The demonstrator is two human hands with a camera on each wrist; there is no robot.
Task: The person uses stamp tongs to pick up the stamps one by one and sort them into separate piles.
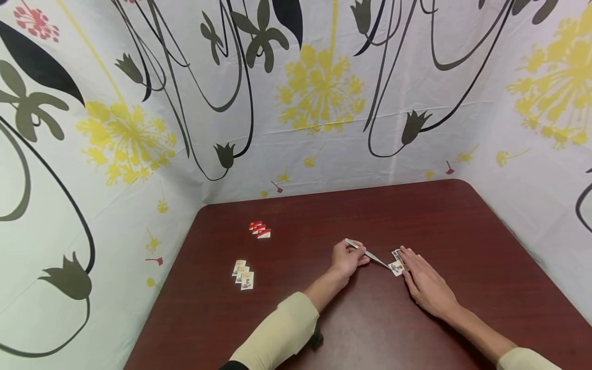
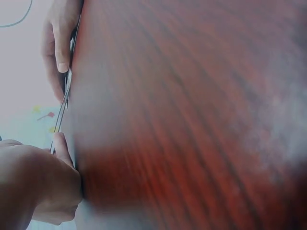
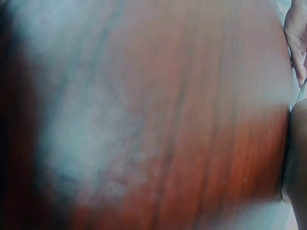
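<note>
My left hand (image 1: 348,259) pinches a pair of metal tweezers (image 1: 371,255), seen slanting down to the right in the head view. The tips reach the edge of a small pale stamp (image 1: 396,268) on the table. Fairly straight fingers of my right hand (image 1: 427,285) rest at the right side of this stamp and cover part of another dark-framed stamp (image 1: 395,253) behind it. In the left wrist view the tweezers (image 2: 61,115) span the gap between my left hand (image 2: 43,179) and right hand (image 2: 60,38).
On the left of the brown table (image 1: 287,318) lie three overlapping cream stamps (image 1: 247,281). Farther back are three overlapping red and white stamps (image 1: 263,234). A flower-patterned cloth (image 1: 296,149) hangs around the table's far and side edges.
</note>
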